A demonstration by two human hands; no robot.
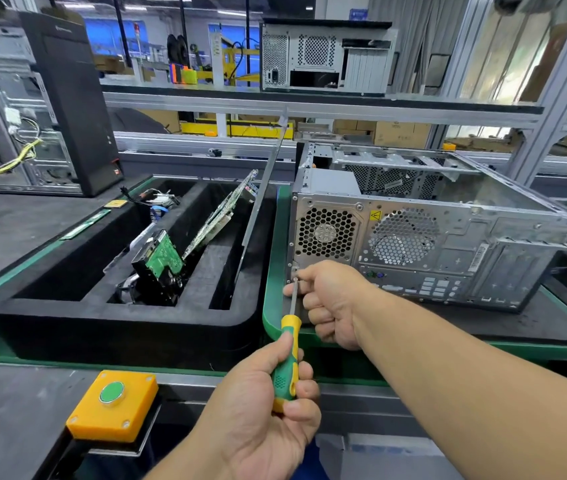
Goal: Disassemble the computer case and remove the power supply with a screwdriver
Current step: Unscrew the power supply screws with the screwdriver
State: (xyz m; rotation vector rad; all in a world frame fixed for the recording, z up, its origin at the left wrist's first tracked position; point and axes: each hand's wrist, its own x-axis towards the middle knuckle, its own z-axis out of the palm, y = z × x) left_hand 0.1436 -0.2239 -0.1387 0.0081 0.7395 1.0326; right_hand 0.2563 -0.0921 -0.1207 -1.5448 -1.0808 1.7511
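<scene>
A silver computer case point(448, 237) lies on its side on a green-edged mat point(517, 348), its open side up and its rear panel facing me. The power supply point(325, 233), behind a hexagonal fan grille, fills the rear panel's left end. My left hand point(264, 410) grips the green and yellow handle of a screwdriver point(287, 344). The shaft runs up to a screw point(295, 279) at the panel's lower left corner. My right hand point(330, 303) reaches in from the right, fingers curled, and pinches the shaft just below the tip.
A black foam tray point(67, 306) on the left holds a hard drive point(159, 261), circuit boards point(219, 216) and a leaning metal side panel point(261, 192). A yellow box with a green button point(112, 405) sits at the near edge. A black tower point(71, 98) stands far left; another case point(323, 57) rests on the shelf.
</scene>
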